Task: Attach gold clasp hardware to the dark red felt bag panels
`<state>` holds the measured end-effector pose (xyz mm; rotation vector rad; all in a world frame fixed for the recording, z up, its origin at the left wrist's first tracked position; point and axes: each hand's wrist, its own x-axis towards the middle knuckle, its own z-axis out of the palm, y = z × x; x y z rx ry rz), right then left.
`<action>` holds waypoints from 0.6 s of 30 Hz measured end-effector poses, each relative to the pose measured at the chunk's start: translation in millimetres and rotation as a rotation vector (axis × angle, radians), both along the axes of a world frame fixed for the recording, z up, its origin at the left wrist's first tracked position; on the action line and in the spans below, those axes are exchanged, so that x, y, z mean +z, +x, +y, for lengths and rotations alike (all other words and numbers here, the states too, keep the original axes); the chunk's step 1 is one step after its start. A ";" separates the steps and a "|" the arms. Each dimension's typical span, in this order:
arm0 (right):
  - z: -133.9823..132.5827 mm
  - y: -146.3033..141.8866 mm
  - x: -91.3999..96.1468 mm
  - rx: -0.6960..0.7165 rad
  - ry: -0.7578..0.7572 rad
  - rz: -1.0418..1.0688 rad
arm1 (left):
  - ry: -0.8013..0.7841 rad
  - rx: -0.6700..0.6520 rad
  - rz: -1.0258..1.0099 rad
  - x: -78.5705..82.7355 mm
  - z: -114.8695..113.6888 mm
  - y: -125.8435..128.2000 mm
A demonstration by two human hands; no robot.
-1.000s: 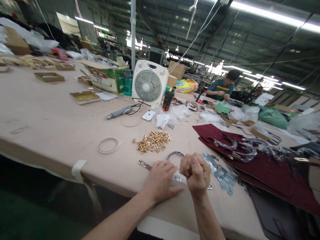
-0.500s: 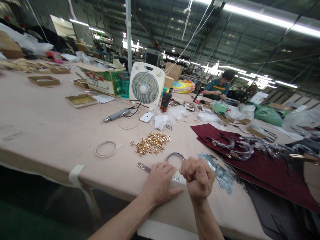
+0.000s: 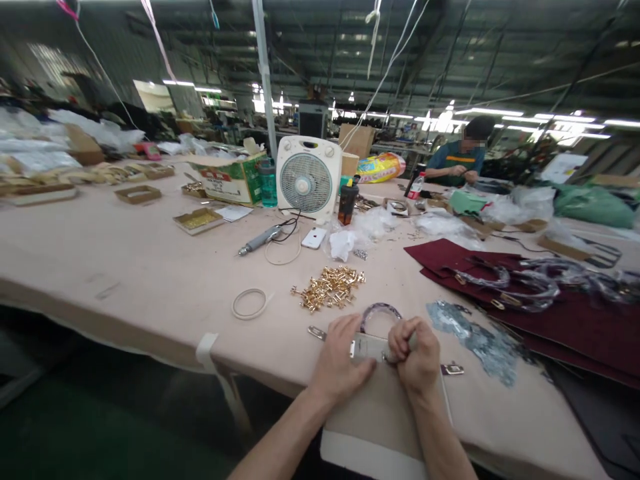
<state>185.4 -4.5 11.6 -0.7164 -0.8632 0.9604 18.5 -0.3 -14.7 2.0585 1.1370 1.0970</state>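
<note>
My left hand (image 3: 341,359) lies flat, fingers spread, on a beige bag panel (image 3: 380,407) at the table's near edge, pressing beside a metal plate (image 3: 369,347). My right hand (image 3: 417,358) is closed in a fist on a small tool or part I cannot make out, held against the plate's right end. A plastic-wrapped curved handle (image 3: 381,310) lies just beyond the hands. A pile of gold metal fittings (image 3: 330,288) sits further back. A small metal clasp (image 3: 452,369) lies to the right of my right hand.
Dark red panels with wrapped handles (image 3: 515,290) cover the right side. A ring of tape (image 3: 249,303), an electric screwdriver (image 3: 260,240), a phone (image 3: 314,238) and a white fan (image 3: 309,179) stand behind. Another person (image 3: 457,160) works at the far side.
The camera has swung down and left. Both hands stay on the panel; the right fist has dropped lower onto the plate, and the plate now shows between the hands.
</note>
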 end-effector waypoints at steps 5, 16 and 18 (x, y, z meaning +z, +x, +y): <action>9.3 3.5 9.3 -0.141 -0.107 0.051 | -0.283 0.013 -0.196 -9.9 -0.2 -23.3; 46.7 -49.7 21.8 -0.088 -0.182 0.115 | -0.512 -0.100 -0.308 -16.6 24.8 -21.0; 50.8 -53.8 18.4 -0.065 -0.189 0.087 | -0.453 -0.086 -0.240 -15.2 24.2 -21.4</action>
